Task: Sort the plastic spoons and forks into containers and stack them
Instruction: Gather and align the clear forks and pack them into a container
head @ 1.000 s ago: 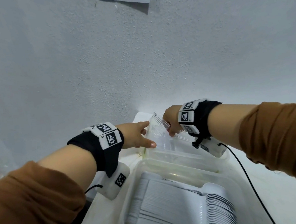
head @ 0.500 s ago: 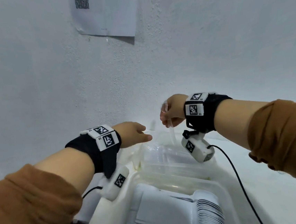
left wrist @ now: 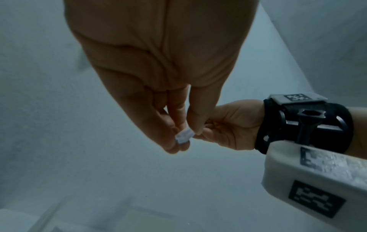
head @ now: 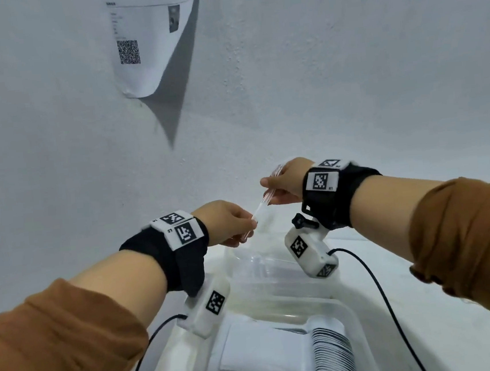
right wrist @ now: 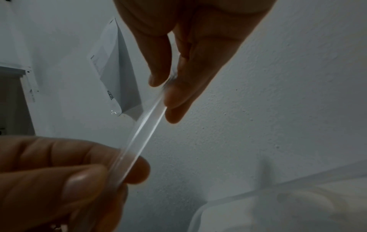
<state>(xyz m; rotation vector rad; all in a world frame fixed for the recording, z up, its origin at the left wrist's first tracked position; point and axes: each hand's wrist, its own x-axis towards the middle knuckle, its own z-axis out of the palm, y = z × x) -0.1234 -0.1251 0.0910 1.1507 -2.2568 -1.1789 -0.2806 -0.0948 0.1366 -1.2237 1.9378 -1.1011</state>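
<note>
Head view: both hands are raised above the clear container point(head: 264, 270), sharing a small bundle of clear forks point(head: 265, 203). The right hand point(head: 285, 181) pinches the upper end, the left hand point(head: 226, 221) the lower end. Nearer the person sits a second container point(head: 349, 313) with white spoons point(head: 333, 353) stacked in a row.

Left wrist view: the left hand's fingertips point(left wrist: 195, 125) close narrowly on the handle ends, which show as a small pale block point(left wrist: 184, 136); the right hand point(left wrist: 232, 124) curls just behind.

Right wrist view: thumb and fingers point(right wrist: 172, 92) clamp the bundle, whose handles point(right wrist: 143, 130) run down to the left hand point(right wrist: 65, 169).

The risk, as I judge it, is that the slick handles fan apart or slip if either pinch loosens, scattering forks outside the container
</note>
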